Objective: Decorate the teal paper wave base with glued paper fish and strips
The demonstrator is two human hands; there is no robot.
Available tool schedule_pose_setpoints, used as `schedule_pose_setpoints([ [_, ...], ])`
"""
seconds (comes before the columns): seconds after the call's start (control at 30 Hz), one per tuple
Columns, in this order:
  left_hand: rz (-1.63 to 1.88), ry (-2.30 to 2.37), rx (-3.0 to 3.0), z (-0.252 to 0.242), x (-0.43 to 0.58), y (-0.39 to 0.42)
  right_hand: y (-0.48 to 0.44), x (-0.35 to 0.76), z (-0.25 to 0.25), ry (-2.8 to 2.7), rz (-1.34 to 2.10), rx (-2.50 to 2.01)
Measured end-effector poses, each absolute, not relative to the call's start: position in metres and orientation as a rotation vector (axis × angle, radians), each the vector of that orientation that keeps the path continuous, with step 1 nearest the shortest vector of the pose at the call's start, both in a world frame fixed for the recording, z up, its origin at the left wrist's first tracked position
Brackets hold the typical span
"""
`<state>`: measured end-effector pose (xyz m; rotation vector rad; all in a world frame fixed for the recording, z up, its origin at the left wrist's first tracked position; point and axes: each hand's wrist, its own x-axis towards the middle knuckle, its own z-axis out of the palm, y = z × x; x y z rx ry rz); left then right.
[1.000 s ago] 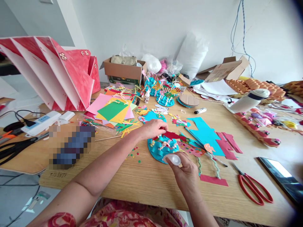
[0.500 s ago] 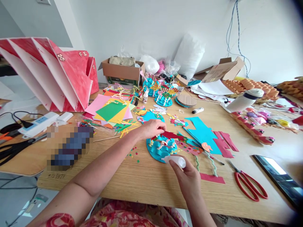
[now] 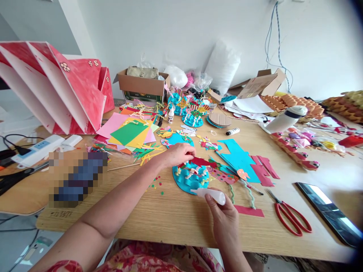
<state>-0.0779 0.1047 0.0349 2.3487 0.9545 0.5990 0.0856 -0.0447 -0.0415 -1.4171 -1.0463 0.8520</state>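
Note:
My left hand [image 3: 183,153] is closed, its fingertips pinched at the near end of a dark red paper strip [image 3: 202,162]. Below it lies a round blue paper craft [image 3: 189,180] with wavy blue strips and twisted pale decorations. My right hand [image 3: 224,219] grips a white glue bottle [image 3: 214,195] lying nearly level, its nozzle pointing left at the craft's lower right edge. Against the craft's right side rests a pink spotted paper piece [image 3: 224,175]. Some of the strip's left end is hidden behind my left fingers.
Red-handled scissors [image 3: 292,219] and a phone [image 3: 326,213] lie at the right. Blue paper [image 3: 241,158] and red paper scraps [image 3: 265,170] are beyond. Colored paper sheets [image 3: 129,133] are stacked at the left. Finished blue crafts [image 3: 193,120] stand at the back.
The glue bottle has tipped more level, showing more of its side, with its nozzle near the craft's edge. My left hand stays at the red strip. The whole view has shifted slightly.

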Motion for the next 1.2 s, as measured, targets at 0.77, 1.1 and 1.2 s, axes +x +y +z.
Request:
schedule_pose_setpoints([
  [0.77,0.623,0.907,2.378,0.030,-0.079,0.108,-0.022,0.075,-0.010,-1.588,0.513,-1.460],
  [1.1,0.629,0.902,2.370,0.030,-0.079,0.108,-0.027,0.088,-0.019,-1.368,0.765,-1.487],
  [1.2,0.623,0.906,2.365,0.030,-0.079,0.108,-0.032,0.090,-0.024,-1.192,0.871,-1.458],
])
